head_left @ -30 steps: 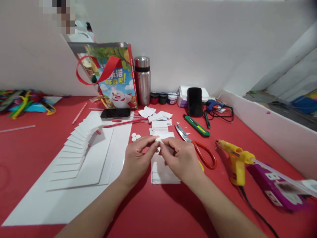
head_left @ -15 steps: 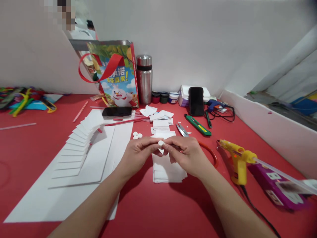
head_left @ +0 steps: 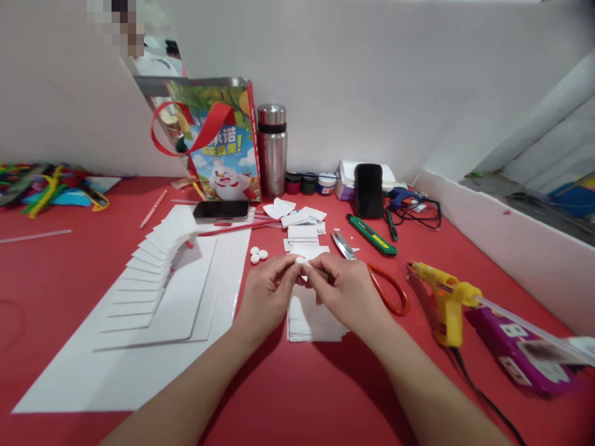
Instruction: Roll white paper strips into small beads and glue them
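Observation:
My left hand point(head_left: 267, 294) and my right hand point(head_left: 348, 288) meet above a stack of white foam pieces point(head_left: 309, 319) on the red table point(head_left: 56, 272). Both pinch one small white round piece point(head_left: 300, 261) between their fingertips. Three more small white discs point(head_left: 258, 253) lie just left of the hands. Further white cut pieces point(head_left: 302, 232) are piled behind the hands.
Red-handled scissors point(head_left: 376, 279) lie right of my right hand, then a yellow glue gun point(head_left: 441, 297) with cord and a purple box point(head_left: 520, 350). A fanned white foam stair shape point(head_left: 149, 272) on white sheets lies left. Behind: phone point(head_left: 220, 209), printed bag point(head_left: 214, 148), steel flask point(head_left: 272, 148), green knife point(head_left: 370, 235).
The hands have stayed together on the small white piece, shifting it slightly lower and turning it between the fingertips. The scissors show more fully again beside the right hand.

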Available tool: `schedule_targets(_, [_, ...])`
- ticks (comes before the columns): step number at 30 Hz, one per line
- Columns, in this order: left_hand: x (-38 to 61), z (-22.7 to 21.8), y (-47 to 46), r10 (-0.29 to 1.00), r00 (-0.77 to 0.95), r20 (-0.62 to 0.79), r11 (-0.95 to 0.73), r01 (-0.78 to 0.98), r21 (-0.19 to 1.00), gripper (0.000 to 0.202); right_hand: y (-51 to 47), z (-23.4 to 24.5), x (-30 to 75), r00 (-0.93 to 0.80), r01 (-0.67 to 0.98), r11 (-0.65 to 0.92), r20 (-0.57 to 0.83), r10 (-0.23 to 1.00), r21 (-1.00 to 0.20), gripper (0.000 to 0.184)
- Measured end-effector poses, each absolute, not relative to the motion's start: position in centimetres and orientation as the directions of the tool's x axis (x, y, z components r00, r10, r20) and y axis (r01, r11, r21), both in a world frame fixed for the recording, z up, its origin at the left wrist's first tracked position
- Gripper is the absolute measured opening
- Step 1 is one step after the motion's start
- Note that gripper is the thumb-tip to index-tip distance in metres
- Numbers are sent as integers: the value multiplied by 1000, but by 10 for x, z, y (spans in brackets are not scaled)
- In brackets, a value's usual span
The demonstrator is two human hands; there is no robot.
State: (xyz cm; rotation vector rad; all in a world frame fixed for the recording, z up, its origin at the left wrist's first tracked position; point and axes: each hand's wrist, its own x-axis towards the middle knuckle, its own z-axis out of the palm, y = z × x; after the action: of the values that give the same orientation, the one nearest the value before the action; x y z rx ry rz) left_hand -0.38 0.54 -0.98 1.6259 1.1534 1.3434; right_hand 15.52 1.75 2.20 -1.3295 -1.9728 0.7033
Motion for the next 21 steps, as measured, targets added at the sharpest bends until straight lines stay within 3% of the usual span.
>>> schedule_targets(7, [0,-11,1,844,-4,536,-500,355,790,19,9,22,150,-299,549,441,326,897,-711,22])
schedule_targets(12, [1,-20,0,780,40,624,-571,454,684,31,14,19,153,-303,534,425,304,903,-731,21])
schedule_targets(15, [-1,-18,1,841,39,539,-513,373,773,29,19,18,159,-324,496,398,261,909,-772,18])
schedule_targets(18, [-6,-11,4,949,34,313,-315,141,939,20,25,21,167,-401,424,384,210,891,-820,18])
schedule_targets(21, [-12,-7,9,979,154,132,-124,-56,991,21,28,23,172,-469,375,366,167,867,-852,21])
